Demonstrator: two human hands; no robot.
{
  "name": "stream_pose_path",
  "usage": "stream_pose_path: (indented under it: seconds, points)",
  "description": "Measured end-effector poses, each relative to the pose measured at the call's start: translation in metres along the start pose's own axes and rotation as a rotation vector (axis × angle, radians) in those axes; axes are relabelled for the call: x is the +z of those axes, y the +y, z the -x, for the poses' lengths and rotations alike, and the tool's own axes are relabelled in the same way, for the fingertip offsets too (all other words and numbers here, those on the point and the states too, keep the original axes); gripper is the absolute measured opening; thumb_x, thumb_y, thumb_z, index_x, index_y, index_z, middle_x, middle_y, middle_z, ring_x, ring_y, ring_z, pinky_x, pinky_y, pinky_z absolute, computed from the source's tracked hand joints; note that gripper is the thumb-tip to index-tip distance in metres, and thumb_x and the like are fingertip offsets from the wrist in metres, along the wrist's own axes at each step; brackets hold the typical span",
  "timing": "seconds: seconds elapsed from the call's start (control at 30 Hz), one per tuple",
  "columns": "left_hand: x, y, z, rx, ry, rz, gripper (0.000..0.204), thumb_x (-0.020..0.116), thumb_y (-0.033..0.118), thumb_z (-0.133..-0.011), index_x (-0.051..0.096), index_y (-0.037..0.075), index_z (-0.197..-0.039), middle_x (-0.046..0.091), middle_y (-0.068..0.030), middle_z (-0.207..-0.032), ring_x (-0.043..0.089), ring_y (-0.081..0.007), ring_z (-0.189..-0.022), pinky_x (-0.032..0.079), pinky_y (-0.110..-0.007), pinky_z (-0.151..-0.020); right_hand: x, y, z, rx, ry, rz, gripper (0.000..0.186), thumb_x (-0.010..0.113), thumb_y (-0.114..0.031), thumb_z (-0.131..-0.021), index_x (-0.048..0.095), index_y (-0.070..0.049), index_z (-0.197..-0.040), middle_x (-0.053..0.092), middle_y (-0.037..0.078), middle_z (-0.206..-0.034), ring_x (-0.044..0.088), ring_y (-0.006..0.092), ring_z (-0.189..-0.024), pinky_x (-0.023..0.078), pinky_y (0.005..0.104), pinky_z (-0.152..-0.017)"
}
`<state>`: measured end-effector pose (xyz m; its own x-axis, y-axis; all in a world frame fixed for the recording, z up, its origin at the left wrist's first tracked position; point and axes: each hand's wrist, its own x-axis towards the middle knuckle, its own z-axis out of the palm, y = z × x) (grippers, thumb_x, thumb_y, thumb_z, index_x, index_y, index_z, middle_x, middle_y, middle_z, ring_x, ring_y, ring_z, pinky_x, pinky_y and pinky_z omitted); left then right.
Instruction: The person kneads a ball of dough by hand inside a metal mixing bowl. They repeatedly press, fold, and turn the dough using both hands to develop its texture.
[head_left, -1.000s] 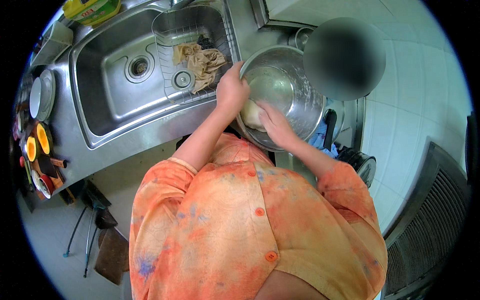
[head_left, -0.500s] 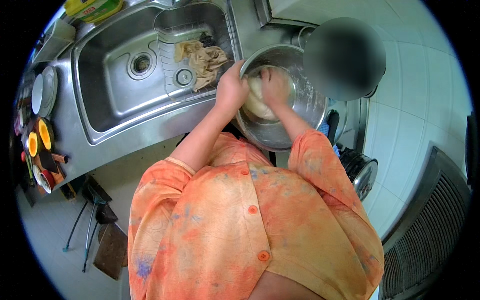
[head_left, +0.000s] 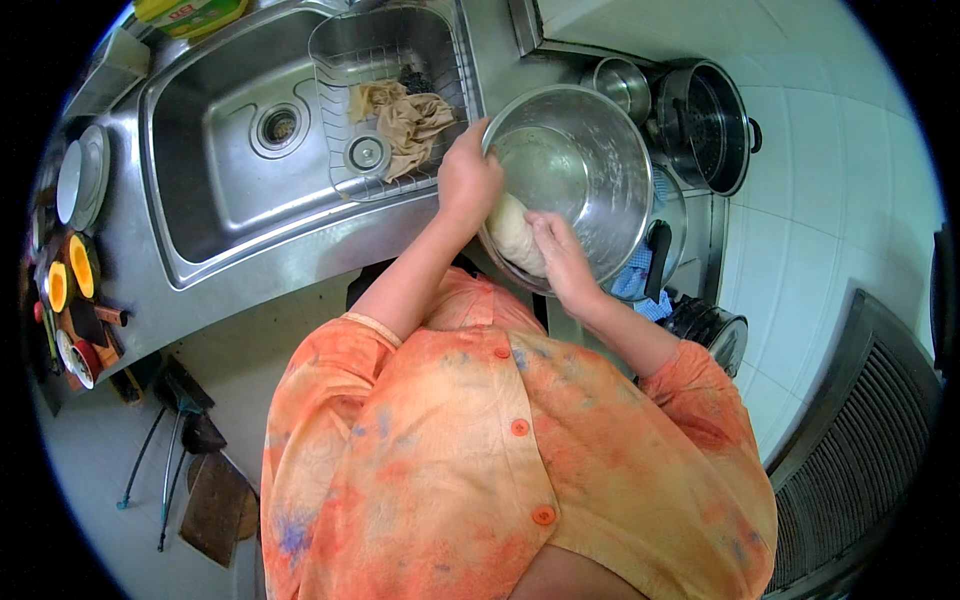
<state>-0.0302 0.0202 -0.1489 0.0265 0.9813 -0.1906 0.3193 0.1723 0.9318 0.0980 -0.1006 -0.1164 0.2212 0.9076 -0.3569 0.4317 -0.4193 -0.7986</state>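
A large steel mixing bowl (head_left: 590, 160) sits tilted on the counter to the right of the sink. My left hand (head_left: 468, 180) grips its near left rim. A pale lump of dough (head_left: 512, 232) lies against the bowl's lower inside wall. My right hand (head_left: 556, 252) presses on the dough with curled fingers. Both forearms come up from my orange patterned shirt.
A steel sink (head_left: 230, 150) is at the left, with a wire basket (head_left: 385, 90) holding a beige cloth (head_left: 405, 120). Steel pots (head_left: 705, 125) stand behind the bowl. A blue cloth (head_left: 632, 285) lies under it. Plates and colourful dishes (head_left: 70, 270) line the far left.
My right hand has moved from the bowl's middle down to its near inner wall, pushing the dough there. The view has shifted, and my left hand keeps hold of the rim.
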Motion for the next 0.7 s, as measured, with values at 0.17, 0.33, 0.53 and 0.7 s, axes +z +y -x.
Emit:
stream_pose_path:
  seconds: [0.17,0.33,0.53,0.7]
  points:
    - [-0.002,-0.002,0.003,0.019,0.002,0.013,0.037,0.057,0.004,-0.084,0.059,0.005,-0.121,0.064,-0.0218,-0.111,0.061,-0.04,-0.103,0.049,-0.043,-0.088,0.036,-0.004,-0.028,0.083,0.21,0.613,0.026,0.047,-0.03,-0.097,0.057,-0.006,-0.096,0.06,0.014,-0.101,0.054,0.0339,-0.099,0.037,0.0441,-0.09]
    - [-0.004,-0.005,0.0,0.004,-0.038,0.037,0.037,0.055,0.003,-0.084,0.059,0.003,-0.12,0.064,-0.0222,-0.111,0.061,-0.0398,-0.103,0.049,-0.043,-0.089,0.041,0.007,-0.079,-0.071,0.235,0.737,0.031,0.044,-0.033,-0.097,0.062,-0.008,-0.095,0.064,0.015,-0.099,0.057,0.0346,-0.097,0.038,0.0465,-0.085]
    - [-0.008,0.001,-0.002,0.032,-0.065,0.014,0.038,0.054,0.003,-0.083,0.059,0.004,-0.121,0.064,-0.0233,-0.111,0.061,-0.0402,-0.104,0.049,-0.043,-0.089,0.01,0.012,-0.169,0.006,0.422,0.517,0.036,0.044,-0.034,-0.097,0.065,-0.006,-0.094,0.066,0.02,-0.096,0.06,0.0392,-0.098,0.043,0.0525,-0.086]
    - [0.001,-0.002,-0.005,0.025,-0.01,-0.003,0.04,0.054,0.003,-0.083,0.058,0.005,-0.123,0.064,-0.024,-0.111,0.06,-0.0407,-0.104,0.048,-0.044,-0.089,0.011,0.032,-0.161,-0.132,0.165,0.613,0.037,0.044,-0.033,-0.097,0.064,-0.003,-0.1,0.062,0.026,-0.104,0.059,0.0412,-0.101,0.044,0.0507,-0.086]
